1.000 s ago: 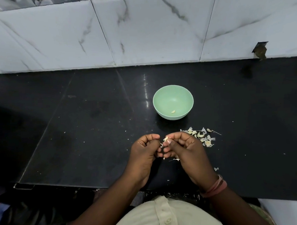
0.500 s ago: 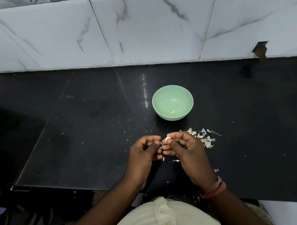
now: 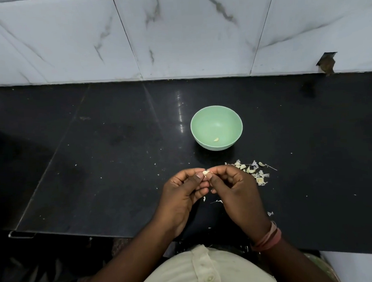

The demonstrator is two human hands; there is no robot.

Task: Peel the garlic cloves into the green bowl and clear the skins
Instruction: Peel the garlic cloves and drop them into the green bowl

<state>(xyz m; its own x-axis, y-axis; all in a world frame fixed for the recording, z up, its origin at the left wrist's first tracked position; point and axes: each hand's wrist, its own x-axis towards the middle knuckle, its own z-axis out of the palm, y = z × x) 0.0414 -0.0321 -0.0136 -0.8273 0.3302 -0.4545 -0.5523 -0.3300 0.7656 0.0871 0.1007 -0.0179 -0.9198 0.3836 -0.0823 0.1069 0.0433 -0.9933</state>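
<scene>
Together left hand (image 3: 184,196), right hand (image 3: 236,194) pinch garlic clove (image 3: 206,172), long axis left-right

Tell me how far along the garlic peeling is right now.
Early on. One peeled clove lies in the green bowl. Both hands, left hand and right hand, pinch another clove between their fingertips, mid-peel. Still left: the pile of skins and cloves right of the hands, plus scattered flakes on the black counter to clear.
</scene>
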